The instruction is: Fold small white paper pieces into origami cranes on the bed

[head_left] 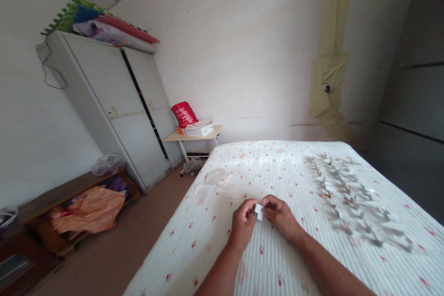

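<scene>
Just above the bed, a small folded piece of paper (258,212), white with a grey patch, is pinched between both hands. My left hand (244,222) grips its left edge with thumb and fingertips. On the other edge, the thumb and forefinger of my right hand (280,215) are closed. To the right, several small folded paper figures (350,199) lie in rough rows, blurred. Beyond my left hand, flat sheets of paper (227,192) with faint print rest on the bed.
A striped white bedspread (270,171) with red dots covers the bed. Behind it stands a small table (169,137) with a red bag (184,114) and a white box (200,129). A grey cabinet (128,134) and a low wooden shelf (33,203) are at left.
</scene>
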Demonstrator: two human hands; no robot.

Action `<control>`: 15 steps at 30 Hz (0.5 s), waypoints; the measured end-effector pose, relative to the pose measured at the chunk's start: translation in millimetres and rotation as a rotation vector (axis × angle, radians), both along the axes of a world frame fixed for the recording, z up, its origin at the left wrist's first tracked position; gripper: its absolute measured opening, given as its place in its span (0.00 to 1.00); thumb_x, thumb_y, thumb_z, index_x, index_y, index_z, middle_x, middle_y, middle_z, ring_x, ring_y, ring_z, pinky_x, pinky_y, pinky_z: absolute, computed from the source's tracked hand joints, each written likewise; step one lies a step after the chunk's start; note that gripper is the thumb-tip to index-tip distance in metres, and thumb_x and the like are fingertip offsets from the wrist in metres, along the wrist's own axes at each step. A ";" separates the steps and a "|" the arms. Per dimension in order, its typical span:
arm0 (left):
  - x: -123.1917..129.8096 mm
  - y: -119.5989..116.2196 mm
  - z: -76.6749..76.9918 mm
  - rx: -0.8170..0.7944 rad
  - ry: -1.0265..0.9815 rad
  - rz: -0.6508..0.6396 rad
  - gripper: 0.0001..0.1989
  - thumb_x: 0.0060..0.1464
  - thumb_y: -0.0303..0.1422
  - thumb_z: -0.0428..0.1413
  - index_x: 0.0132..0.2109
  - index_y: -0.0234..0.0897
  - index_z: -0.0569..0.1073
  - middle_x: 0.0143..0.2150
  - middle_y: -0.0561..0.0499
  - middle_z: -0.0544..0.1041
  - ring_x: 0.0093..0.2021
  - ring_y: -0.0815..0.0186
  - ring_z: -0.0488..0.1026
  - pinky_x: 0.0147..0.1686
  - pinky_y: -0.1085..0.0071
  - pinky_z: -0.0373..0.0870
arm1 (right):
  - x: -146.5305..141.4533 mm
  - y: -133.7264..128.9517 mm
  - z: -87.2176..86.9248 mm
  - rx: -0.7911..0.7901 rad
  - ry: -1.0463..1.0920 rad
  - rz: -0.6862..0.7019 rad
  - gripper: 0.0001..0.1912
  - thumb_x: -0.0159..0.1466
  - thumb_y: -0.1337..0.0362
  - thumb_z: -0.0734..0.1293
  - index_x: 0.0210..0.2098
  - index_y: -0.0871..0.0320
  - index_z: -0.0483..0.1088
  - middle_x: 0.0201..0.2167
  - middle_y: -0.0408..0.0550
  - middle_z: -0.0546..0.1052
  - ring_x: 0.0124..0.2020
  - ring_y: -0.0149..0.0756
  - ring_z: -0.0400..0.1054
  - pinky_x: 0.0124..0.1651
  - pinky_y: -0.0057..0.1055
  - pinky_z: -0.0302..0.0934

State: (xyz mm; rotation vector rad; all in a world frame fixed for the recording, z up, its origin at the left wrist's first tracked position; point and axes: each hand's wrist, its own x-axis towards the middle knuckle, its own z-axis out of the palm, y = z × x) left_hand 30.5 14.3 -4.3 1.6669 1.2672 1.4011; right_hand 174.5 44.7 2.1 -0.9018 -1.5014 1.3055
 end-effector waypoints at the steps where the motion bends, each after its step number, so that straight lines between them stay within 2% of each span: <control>1: -0.2 -0.1 0.7 0.007 0.016 -0.003 0.16 0.44 0.22 0.48 0.40 0.36 0.72 0.33 0.52 0.74 0.33 0.69 0.68 0.35 0.76 0.64 | -0.2 0.4 -0.6 0.000 0.000 0.003 0.03 0.50 0.67 0.62 0.23 0.58 0.62 0.15 0.35 0.58 0.17 0.24 0.48 0.21 0.23 0.43; 4: -1.4 0.2 1.3 0.033 0.039 0.009 0.13 0.44 0.22 0.48 0.36 0.36 0.73 0.32 0.52 0.74 0.33 0.68 0.69 0.35 0.76 0.64 | -0.8 1.4 -2.1 -0.004 -0.003 0.005 0.04 0.50 0.66 0.63 0.23 0.59 0.62 0.15 0.34 0.57 0.17 0.23 0.48 0.20 0.23 0.42; 9: -3.3 1.6 -0.5 0.037 0.031 0.071 0.11 0.41 0.21 0.47 0.29 0.35 0.71 0.25 0.54 0.71 0.27 0.70 0.66 0.29 0.78 0.61 | -0.8 1.3 -2.4 -0.010 -0.003 0.009 0.04 0.50 0.66 0.63 0.23 0.58 0.61 0.14 0.34 0.57 0.16 0.23 0.47 0.19 0.23 0.41; 15: -4.1 2.5 -1.3 0.048 0.037 0.109 0.08 0.42 0.23 0.48 0.29 0.34 0.71 0.26 0.54 0.71 0.28 0.70 0.65 0.30 0.77 0.61 | 0.0 1.0 -5.9 0.011 -0.042 -0.019 0.02 0.50 0.68 0.62 0.25 0.58 0.62 0.14 0.34 0.57 0.15 0.23 0.49 0.19 0.22 0.42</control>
